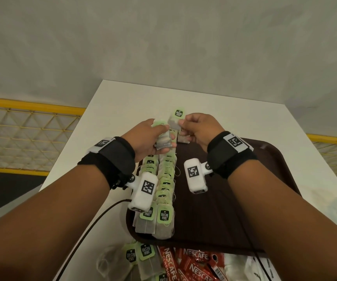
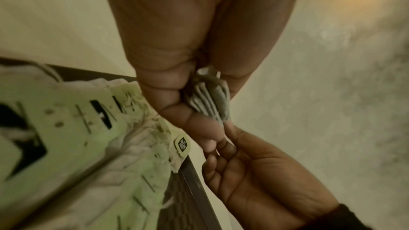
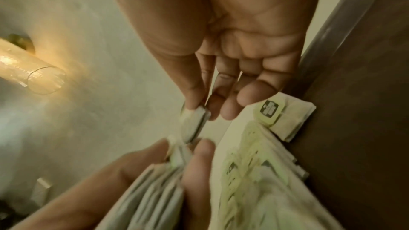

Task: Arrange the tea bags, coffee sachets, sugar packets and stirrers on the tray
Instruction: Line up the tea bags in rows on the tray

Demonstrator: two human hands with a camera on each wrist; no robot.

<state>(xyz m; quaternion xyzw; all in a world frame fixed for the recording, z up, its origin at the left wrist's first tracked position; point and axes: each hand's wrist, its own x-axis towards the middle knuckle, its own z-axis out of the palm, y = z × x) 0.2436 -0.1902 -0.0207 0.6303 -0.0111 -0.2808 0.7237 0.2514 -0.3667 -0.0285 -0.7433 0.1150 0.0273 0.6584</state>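
Observation:
A dark brown tray (image 1: 244, 199) lies on the white table (image 1: 123, 102). Two long rows of green-tagged tea bags (image 1: 163, 179) run along the tray's left side. Above the rows' far end, my left hand (image 1: 153, 136) grips a stack of tea bags (image 1: 164, 141), whose grey edges show between my fingers as the stack of tea bags (image 2: 208, 100). My right hand (image 1: 196, 128) pinches a single tea bag (image 1: 175, 118) between thumb and forefinger, seen edge-on as the single tea bag (image 3: 194, 121). One more tea bag (image 3: 285, 120) lies at the tray's far edge.
Red Nescafe coffee sachets (image 1: 192, 264) and loose tea bags (image 1: 141, 258) lie in a heap at the table's near edge, beside white plastic (image 1: 244, 268). A yellow mesh railing (image 1: 27, 126) runs beyond the table on both sides. A grey wall stands behind.

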